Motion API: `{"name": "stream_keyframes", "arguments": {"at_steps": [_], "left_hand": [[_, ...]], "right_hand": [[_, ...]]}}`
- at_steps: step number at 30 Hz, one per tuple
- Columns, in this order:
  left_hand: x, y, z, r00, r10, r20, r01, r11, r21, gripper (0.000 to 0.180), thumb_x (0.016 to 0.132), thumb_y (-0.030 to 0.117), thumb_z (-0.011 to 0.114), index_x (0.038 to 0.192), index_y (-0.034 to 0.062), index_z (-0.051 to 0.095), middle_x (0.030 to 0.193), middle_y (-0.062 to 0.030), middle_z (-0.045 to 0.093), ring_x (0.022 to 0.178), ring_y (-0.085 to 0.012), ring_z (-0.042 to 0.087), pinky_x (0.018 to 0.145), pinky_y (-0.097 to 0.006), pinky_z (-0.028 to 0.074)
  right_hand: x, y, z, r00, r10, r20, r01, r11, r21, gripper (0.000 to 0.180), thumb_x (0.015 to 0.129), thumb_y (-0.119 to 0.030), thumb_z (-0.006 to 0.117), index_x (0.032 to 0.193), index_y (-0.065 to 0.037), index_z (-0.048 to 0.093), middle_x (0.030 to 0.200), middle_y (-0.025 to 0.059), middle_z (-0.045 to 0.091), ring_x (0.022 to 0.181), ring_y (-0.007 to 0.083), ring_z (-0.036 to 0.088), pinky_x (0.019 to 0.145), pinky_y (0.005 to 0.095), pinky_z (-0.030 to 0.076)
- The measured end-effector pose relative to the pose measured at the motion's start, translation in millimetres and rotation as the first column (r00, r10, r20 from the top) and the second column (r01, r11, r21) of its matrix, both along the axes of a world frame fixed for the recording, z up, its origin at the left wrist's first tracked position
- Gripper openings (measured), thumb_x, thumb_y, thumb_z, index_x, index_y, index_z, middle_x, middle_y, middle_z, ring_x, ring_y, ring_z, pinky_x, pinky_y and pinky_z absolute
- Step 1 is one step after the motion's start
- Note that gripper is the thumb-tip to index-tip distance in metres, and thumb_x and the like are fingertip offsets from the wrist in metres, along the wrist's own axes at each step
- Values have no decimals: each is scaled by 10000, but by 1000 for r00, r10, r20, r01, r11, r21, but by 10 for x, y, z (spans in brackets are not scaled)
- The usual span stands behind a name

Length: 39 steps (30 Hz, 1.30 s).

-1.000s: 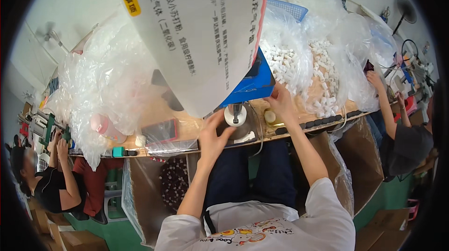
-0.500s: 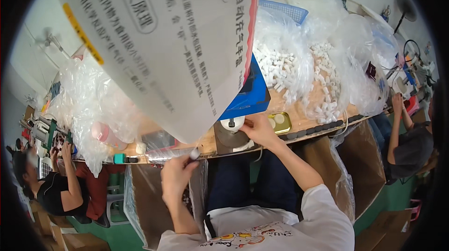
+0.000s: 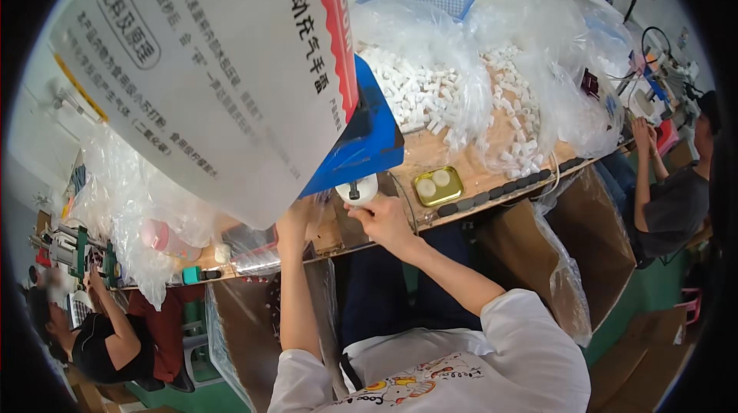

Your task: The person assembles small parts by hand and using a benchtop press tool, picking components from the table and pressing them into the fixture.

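Note:
My right hand (image 3: 384,222) is at the front of a blue machine (image 3: 378,132), its fingers curled together against a white round base (image 3: 367,188) under the machine's dark metal tip. Anything small between those fingertips is too hidden to make out. Left of it, my left hand (image 3: 294,222) reaches up to the table edge, its fingers mostly hidden behind a large printed sheet (image 3: 231,82) that hangs across the upper left. Beside my right hand lies a gold-green tin (image 3: 440,201) with two pale round pieces inside.
Heaps of small white plastic pieces (image 3: 419,94) lie beyond the machine among clear plastic bags (image 3: 569,98) and a blue basket (image 3: 450,1). At left are a pink bottle (image 3: 167,238) and a teal-capped item (image 3: 192,274). Cardboard boxes (image 3: 530,259) stand below the table; people sit either side.
My left hand has moved up from below the table edge, where it pinched a small white piece, to behind the sheet. My right hand stays at the white base. The view has shifted.

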<state>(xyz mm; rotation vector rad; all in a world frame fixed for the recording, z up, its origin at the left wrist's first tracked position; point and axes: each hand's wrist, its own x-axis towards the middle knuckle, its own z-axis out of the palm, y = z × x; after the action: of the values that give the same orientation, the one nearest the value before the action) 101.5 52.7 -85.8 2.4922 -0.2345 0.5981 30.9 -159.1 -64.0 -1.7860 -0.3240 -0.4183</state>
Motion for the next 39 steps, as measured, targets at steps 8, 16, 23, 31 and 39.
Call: {"name": "stream_keyframes", "arguments": {"at_steps": [8, 16, 23, 31, 39], "left_hand": [[-449, -107, 663, 995, -77, -69, 13, 756, -655, 213, 854, 1, 723, 1049, -60, 662, 955, -95, 721, 833, -125, 667, 751, -247, 514], [-730, -307, 645, 937, -319, -139, 68, 560, -826, 284, 833, -62, 709, 1110, -93, 652, 1006, -131, 706, 888, -164, 692, 781, -275, 534], [-644, -490, 581, 922, -378, -84, 210, 670, -712, 399, 857, 2, 748, 1228, -74, 623, 1046, -83, 693, 926, -114, 639, 834, -257, 515], [-621, -853, 502, 964, -265, 26, 229, 775, -589, 319, 854, 81, 756, 1147, -19, 683, 1010, -167, 750, 895, -269, 721, 804, -351, 535], [-682, -897, 287, 935, -350, -60, 269, 809, -522, 245, 861, -7, 697, 1106, 2, 704, 922, -152, 753, 853, -222, 727, 758, -337, 525]], "right_hand": [[13, -17, -116, 983, 1, 186, 27, 989, -148, 122, 783, -35, 717, 901, -29, 686, 705, 90, 661, 714, 299, 644, 1197, 484, 316], [48, -146, 77, 982, -116, -149, 114, 993, -27, 293, 711, -135, 830, 995, -91, 773, 753, 110, 713, 818, 308, 632, 1158, 484, 309], [89, -195, -73, 997, -57, 60, 72, 955, -287, 142, 792, -103, 758, 921, -64, 713, 631, 91, 653, 640, 326, 618, 1146, 506, 365], [93, -261, 53, 998, -27, 50, 40, 955, -293, 152, 830, -107, 749, 975, -63, 732, 784, 100, 728, 705, 309, 677, 1134, 485, 377], [180, -2765, -3, 745, -626, 230, 632, 552, -543, 194, 710, 3, 682, 892, -33, 738, 972, 198, 692, 923, 388, 660, 839, 435, 525]]}}
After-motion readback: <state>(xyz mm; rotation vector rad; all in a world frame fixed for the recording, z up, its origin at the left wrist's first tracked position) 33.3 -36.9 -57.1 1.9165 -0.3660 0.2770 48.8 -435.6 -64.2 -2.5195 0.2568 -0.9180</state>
